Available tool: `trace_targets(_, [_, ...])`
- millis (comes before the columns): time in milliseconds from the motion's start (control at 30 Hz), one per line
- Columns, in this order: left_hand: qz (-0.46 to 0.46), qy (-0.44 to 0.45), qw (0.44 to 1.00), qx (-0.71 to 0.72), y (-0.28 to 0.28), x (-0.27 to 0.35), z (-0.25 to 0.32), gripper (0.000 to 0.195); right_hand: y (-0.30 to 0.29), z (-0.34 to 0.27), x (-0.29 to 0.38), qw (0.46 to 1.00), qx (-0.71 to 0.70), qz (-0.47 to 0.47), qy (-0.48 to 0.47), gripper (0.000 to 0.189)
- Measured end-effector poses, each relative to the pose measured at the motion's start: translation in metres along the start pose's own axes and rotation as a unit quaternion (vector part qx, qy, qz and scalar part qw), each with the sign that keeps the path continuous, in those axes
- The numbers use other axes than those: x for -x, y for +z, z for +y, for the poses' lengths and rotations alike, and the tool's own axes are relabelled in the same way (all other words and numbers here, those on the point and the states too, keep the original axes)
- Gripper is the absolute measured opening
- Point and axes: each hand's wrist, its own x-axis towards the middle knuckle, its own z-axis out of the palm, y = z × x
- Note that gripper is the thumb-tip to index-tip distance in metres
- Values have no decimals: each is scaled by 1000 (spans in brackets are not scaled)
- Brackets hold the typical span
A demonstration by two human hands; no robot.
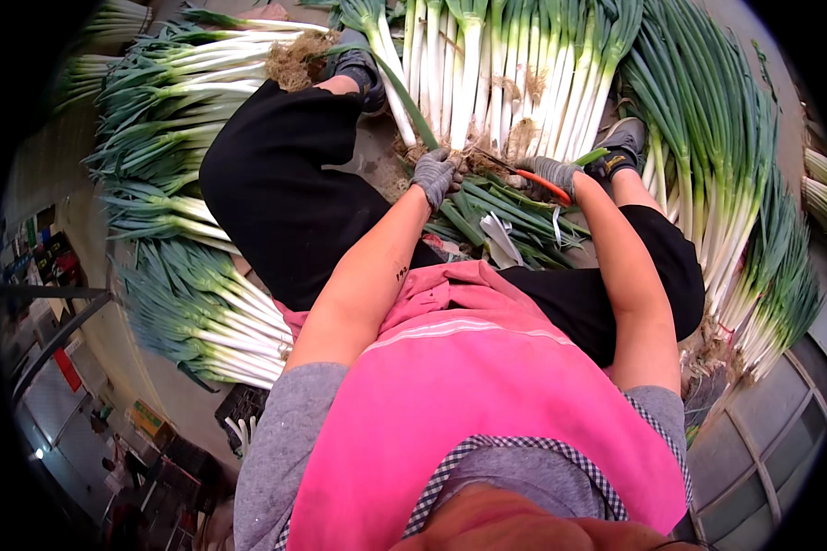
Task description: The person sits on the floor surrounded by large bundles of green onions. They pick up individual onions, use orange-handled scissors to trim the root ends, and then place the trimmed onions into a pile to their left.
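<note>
My left hand (pixel 435 178), in a grey knit glove, is closed at the root end of a leek (pixel 466 89) whose white stalk points away from me. A loose green leaf (pixel 408 103) runs down to the same hand. In my right hand (pixel 553 172), also gloved, is a cutting tool, likely scissors or a knife, with an orange handle (pixel 544 184). Its dark blade (pixel 494 160) points left towards the roots near my left hand. A green leaf piece (pixel 590 158) sticks out beyond the right glove. Trimmed green leaves (pixel 479 217) lie below both hands.
A row of leeks (pixel 565 89) lies ahead between my shoes. More leeks are piled to the left (pixel 200 89) and right (pixel 717 151). White scraps (pixel 500 237) lie among the trimmings between my legs. A black crate (pixel 241 413) stands at the lower left.
</note>
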Motion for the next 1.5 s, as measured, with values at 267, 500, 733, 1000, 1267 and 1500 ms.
trace_targets(267, [44,26,994,-92,-3,0,-5,12,2,-20,-31,997,65,-46,-21,22])
trace_targets(500, [65,75,978,-182,-12,-12,-14,14,8,-23,-37,997,-61,-43,31,16])
trace_targets(733, [65,87,973,-204,-25,-8,-6,15,21,-40,-29,919,358,86,-138,65])
trace_targets(1000, [-2,71,760,-646,-51,-18,3,27,2,-9,-18,899,299,277,-158,40])
trace_targets(1267, [-64,21,651,-756,22,8,30,49,-81,60,40,860,137,490,37,58])
trace_targets(1500, [129,93,752,-639,14,-61,26,42,-52,36,0,856,210,467,66,57])
